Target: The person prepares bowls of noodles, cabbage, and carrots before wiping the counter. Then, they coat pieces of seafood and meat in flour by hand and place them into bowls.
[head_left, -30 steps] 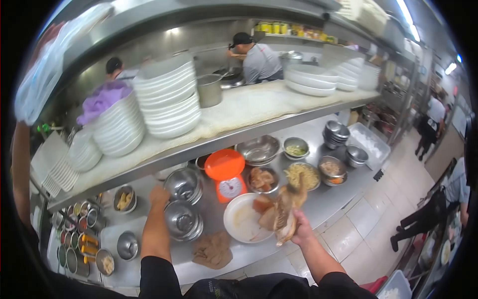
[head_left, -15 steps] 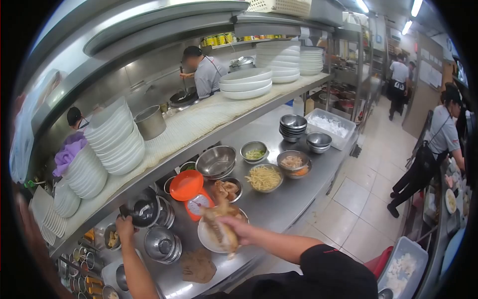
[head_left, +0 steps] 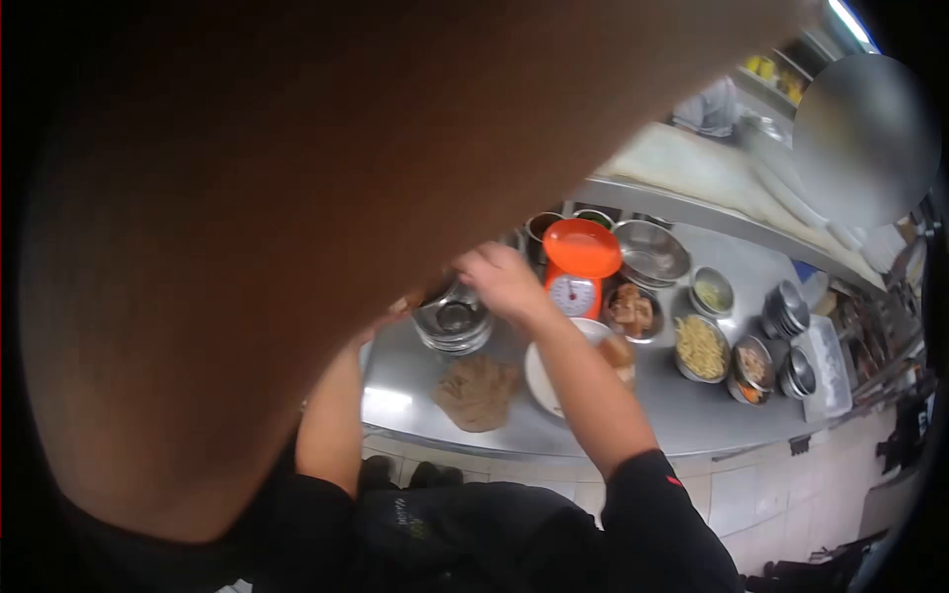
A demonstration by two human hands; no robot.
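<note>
steel bowls (head_left: 453,321), nested in a stack on the tabletop (head_left: 682,415) just left of the orange scale (head_left: 579,265), are what both my hands meet over. my right hand (head_left: 502,280) hovers above the stack's rim with the fingers curled; whether this grip is clenched on anything i cannot tell, since the palm faces away. my left hand (head_left: 395,311) is mostly hidden behind a large blurred brown mass close to the lens (it blocks the whole left half of the view), so its grip cannot be read either. a crumpled brown cloth (head_left: 477,390) lies just in front of the stack, and a white plate (head_left: 550,381) sits partly under my right forearm. to do this well, i judge: steady the stack from the left, work only over the top bowl, and keep my forearm clear of the plate and the scale.
</note>
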